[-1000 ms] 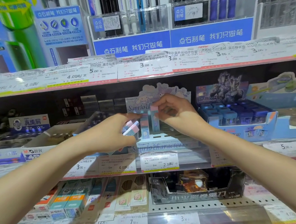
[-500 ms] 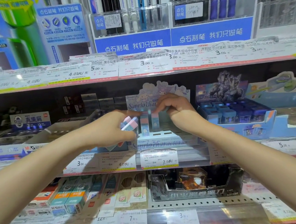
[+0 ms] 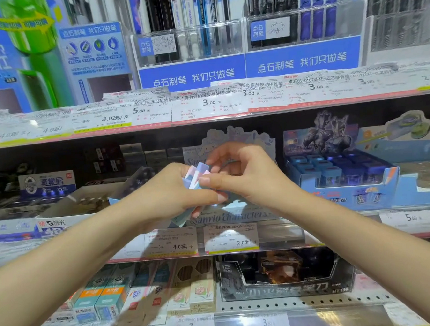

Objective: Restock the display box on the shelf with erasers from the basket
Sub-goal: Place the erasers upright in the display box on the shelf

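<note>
head view faces shelf [image 3: 239, 248] closely, slightly downward

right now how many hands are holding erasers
2: the left hand grips a bunch of erasers; the right hand pinches one from that bunch. More erasers may be hidden inside the left hand.

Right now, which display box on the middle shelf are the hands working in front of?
The pale blue Sanrio box at the centre, with the cartoon header card. Both hands meet right over it; the darker blue robot-art box sits untouched to its right.

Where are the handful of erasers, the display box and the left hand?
erasers [image 3: 197, 175], head view, pastel ends above the fingers
display box [image 3: 233, 216], head view, lettered front panel
left hand [image 3: 170, 193], head view, back of hand
</note>
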### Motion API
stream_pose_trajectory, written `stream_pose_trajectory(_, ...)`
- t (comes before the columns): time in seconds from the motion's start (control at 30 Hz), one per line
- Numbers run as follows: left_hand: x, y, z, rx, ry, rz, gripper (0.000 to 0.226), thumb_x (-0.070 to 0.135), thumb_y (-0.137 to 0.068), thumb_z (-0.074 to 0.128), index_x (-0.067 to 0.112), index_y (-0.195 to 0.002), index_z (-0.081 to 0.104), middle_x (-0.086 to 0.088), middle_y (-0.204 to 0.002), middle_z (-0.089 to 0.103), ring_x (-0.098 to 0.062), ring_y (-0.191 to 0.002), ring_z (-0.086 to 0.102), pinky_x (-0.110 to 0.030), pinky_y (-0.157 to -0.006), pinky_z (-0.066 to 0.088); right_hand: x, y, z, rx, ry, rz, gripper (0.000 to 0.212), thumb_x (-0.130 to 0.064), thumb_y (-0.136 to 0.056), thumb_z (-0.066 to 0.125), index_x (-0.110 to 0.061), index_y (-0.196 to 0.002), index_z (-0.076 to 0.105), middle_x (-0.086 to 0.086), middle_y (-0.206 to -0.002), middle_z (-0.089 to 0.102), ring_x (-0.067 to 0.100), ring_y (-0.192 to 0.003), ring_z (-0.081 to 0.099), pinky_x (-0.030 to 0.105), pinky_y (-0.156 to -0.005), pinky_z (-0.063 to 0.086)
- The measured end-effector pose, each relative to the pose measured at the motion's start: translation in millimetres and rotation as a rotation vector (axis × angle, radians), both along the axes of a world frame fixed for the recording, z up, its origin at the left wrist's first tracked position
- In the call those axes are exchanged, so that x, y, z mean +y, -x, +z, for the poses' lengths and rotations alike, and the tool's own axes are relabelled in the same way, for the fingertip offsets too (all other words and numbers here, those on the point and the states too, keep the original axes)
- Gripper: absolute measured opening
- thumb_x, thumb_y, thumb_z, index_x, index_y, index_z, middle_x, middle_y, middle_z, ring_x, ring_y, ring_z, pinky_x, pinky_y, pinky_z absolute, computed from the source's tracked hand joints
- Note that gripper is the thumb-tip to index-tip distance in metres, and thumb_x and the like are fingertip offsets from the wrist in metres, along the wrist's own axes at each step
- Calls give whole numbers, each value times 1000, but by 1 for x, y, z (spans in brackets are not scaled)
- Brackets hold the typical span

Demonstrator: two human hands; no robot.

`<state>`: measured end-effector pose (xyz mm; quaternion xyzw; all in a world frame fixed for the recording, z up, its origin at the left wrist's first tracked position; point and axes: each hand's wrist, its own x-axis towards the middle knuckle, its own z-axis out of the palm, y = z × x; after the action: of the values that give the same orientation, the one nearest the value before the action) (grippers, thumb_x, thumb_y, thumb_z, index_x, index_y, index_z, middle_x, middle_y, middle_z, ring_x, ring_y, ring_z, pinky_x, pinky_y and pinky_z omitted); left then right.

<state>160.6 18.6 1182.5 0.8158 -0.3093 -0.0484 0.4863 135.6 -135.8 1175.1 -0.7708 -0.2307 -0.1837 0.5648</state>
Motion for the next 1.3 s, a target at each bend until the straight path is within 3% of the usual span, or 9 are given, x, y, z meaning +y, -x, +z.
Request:
stream_pose_trajectory(0.1, -3, 0, -3, -7, 47, 12, 13, 6, -75, 72, -3, -69, 64, -12, -55, 59, -8, -37, 45, -18, -41, 38, 0, -1, 0, 57, -35, 5, 18, -7, -72, 73, -17, -81, 61, 0, -66, 60, 16, -63, 57, 24, -60, 49)
stream_pose_trajectory(0.2, -1, 1, -3, 20, 36, 20, 18, 20, -74, 74, 7, -64, 66, -2, -44, 55, -9, -37, 45, -15, -38, 33, -6, -1, 4, 47, -13, 22, 13, -6, -75, 71, -14, -77, 61, 2, -68, 62, 11, -62, 59, 17, -59, 51)
stream_pose_trajectory(0.33, 3, -1, -2, 65, 80, 23, 52, 38, -61, 70, -10, -80, 62, -5, -46, 57, -12, -39, 46, -15, -38, 29, -19, -4, 10, 23, -35, 20, 11, -3, -77, 67, -12, -75, 61, 4, -70, 65, 6, -58, 61, 14, -56, 51)
stream_pose_trajectory(0.57, 3, -2, -6, 105, 144, -3, 21, 11, -85, 60, -7, -76, 60, -5, -41, 56, -9, -32, 37, -13, -35, 30, -26, -8, 10, -26, -119, -28, 12, 1, -81, 62, -11, -77, 61, 5, -69, 62, 1, -52, 61, 11, -53, 48)
stream_pose_trajectory(0.77, -6, -4, -10, 41, 235, 6, 21, 16, -87, 59, 7, -68, 61, -3, -41, 56, -9, -34, 39, -15, -38, 32, -17, -10, -2, -20, -120, 23, 41, 0, -79, 65, -18, -114, 54, 13, -93, 61, 19, -80, 63, 33, -77, 58)
stream_pose_trajectory(0.87, -5, -5, -9, -7, 197, 20, 25, 19, -87, 59, -1, -74, 63, -3, -42, 56, -11, -37, 39, -16, -39, 32, -18, -11, 1, -72, -131, 13, 41, 5, -79, 62, -19, -112, 54, 7, -91, 60, 10, -77, 63, 25, -71, 56)
stream_pose_trajectory(0.97, 2, -8, -8, -84, 135, 49, 35, 17, -88, 58, -15, -76, 58, -3, -42, 56, -11, -38, 41, -15, -40, 34, -26, -16, 2, -110, -83, -67, 41, 4, -80, 61, -25, -108, 53, 6, -90, 58, 12, -73, 61, 32, -76, 57)
stream_pose_trajectory(1.1, 10, -13, -5, -105, -108, 93, 35, 17, -88, 59, 1, -57, 55, -4, -41, 58, -11, -36, 43, -15, -40, 34, -28, -23, -9, -118, 51, -122, 45, 4, -79, 63, -31, -102, 47, 0, -88, 50, 7, -64, 53, 17, -68, 49)
stream_pose_trajectory(1.3, 15, -14, -9, -90, -279, 54, 25, 11, -87, 57, 8, -66, 46, -8, -44, 60, -16, -38, 43, -27, -45, 35, -29, -32, -21, -127, 88, -119, 45, 1, -76, 67, -38, -91, 48, 5, -91, 54, 5, -76, 53, 13, -71, 47)
